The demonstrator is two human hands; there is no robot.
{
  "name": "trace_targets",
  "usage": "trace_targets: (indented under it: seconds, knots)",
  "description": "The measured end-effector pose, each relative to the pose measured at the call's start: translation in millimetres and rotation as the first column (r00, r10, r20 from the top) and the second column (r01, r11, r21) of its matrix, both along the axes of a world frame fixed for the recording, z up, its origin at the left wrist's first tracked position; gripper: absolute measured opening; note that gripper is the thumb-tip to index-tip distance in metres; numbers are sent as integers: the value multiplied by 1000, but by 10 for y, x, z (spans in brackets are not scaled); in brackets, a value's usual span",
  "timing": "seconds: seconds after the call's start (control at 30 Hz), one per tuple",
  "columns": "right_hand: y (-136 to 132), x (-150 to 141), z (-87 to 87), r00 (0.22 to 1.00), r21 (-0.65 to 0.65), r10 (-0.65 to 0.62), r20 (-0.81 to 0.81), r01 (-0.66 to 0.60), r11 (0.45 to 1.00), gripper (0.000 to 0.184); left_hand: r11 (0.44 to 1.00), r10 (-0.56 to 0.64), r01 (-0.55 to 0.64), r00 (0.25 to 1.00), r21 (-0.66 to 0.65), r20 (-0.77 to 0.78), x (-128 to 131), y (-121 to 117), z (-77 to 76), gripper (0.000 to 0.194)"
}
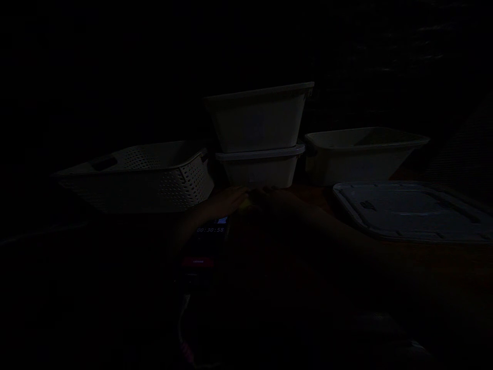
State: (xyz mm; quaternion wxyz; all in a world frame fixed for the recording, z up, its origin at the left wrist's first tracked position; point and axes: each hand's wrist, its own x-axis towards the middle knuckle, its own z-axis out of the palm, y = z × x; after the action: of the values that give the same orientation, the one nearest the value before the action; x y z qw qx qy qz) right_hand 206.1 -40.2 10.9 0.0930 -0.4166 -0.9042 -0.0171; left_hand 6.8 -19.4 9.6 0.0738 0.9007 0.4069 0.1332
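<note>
The picture is very dark. My left hand [230,198] reaches forward over the table, just before the stacked bins. My right hand [275,198] is close beside it, coming in from the right. Between the two hands shows a small dull yellowish thing [245,204], nearest the left fingertips; its kind cannot be made out. Whether either hand grips it is lost in the dark. Below my left wrist lies a phone [210,236] with a lit timer reading 00:30:58.
Behind the hands, a pale upper bin [258,123] stands on a lidded lower bin [260,172]. A perforated basket [134,190] is at left. At right are another pale bin [354,162] and a loose flat lid [408,205]. A cable [181,318] runs from the phone.
</note>
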Motion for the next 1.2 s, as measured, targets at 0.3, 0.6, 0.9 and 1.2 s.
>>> trace_targets:
  seconds: [0.3,0.6,0.9,1.2]
  knots:
    - [20,-10,-10,1000,-9,-6,-6,6,1000,51,1000,-22,22,1000,9,21,-17,35,-38,43]
    - [-20,-14,26,999,-33,-19,-29,18,999,52,999,-38,38,999,-15,15,19,-80,57,49]
    - [-9,-13,19,1000,-20,-18,-23,17,1000,49,999,-47,46,999,-21,-6,22,-93,66,53]
    - [-31,-17,33,999,-17,-25,-27,24,1000,50,999,-29,29,999,-22,17,32,-98,62,53]
